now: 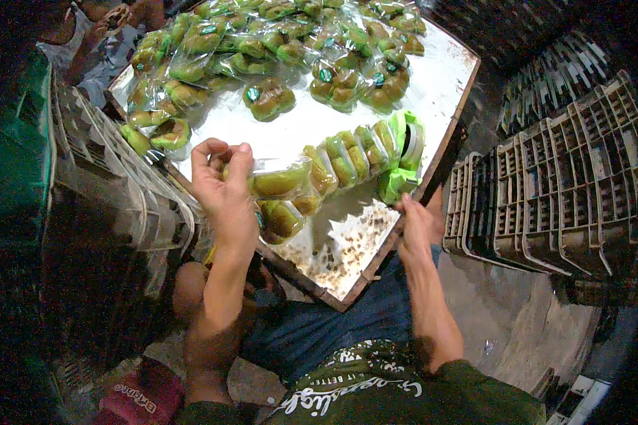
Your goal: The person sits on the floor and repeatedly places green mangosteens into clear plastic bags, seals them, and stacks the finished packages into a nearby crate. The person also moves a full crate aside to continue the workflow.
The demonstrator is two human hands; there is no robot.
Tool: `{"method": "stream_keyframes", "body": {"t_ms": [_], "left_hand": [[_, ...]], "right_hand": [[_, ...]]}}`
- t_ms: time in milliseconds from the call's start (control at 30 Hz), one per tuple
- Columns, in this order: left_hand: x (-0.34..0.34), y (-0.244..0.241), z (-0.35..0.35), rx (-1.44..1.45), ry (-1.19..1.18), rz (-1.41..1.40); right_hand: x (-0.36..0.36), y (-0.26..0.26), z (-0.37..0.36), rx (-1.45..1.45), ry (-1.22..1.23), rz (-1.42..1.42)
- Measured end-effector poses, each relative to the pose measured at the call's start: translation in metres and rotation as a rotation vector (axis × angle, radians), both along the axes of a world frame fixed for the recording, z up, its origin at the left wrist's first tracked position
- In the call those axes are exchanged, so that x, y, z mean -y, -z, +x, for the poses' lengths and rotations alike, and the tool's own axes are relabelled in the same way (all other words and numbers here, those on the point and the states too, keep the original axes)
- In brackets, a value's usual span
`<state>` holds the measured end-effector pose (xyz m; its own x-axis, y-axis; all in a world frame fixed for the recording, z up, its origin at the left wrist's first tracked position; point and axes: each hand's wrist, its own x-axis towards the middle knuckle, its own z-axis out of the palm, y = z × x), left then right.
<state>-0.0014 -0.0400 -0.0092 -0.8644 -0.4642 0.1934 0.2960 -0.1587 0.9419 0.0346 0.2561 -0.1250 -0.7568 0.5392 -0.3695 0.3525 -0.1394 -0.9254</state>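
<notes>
My left hand point(220, 183) pinches the clear plastic of a wrapped fruit pack point(280, 182) between thumb and fingers, above the table's near left edge. Brownish-green fruit shows through the film. Below it sits another wrapped pack point(282, 218). A row of wrapped packs point(345, 159) runs from there to a bright green tape dispenser point(399, 183) with a tape roll point(416, 143). My right hand point(417, 226) is at the table's right edge, its thumb tip against the dispenser's lower end. Its other fingers are mostly hidden, so its grip is unclear.
Many bagged fruit packs point(255, 40) lie heaped across the far side of the white table point(345, 276). Some bear green stickers. Stacked plastic crates point(547, 186) stand to the right, and more crates point(117, 159) to the left. Another person's hand point(116, 18) is at upper left.
</notes>
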Motion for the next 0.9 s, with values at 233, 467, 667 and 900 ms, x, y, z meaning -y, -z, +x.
{"method": "stream_keyframes", "body": {"t_ms": [233, 467, 667, 900], "left_hand": [[-0.016, 0.008, 0.010, 0.003, 0.026, -0.106], [-0.017, -0.007, 0.040, -0.031, 0.199, -0.281], [-0.011, -0.024, 0.045, 0.101, 0.016, -0.330], [-0.045, -0.023, 0.060, 0.169, 0.047, -0.433]], "right_hand": [[0.136, -0.137, 0.027, -0.658, -0.499, 0.172], [0.133, -0.130, 0.001, -0.311, -0.705, -0.114], [0.144, -0.139, 0.037, -0.649, -0.471, 0.092], [0.137, -0.100, 0.028, -0.533, -0.482, 0.091]]}}
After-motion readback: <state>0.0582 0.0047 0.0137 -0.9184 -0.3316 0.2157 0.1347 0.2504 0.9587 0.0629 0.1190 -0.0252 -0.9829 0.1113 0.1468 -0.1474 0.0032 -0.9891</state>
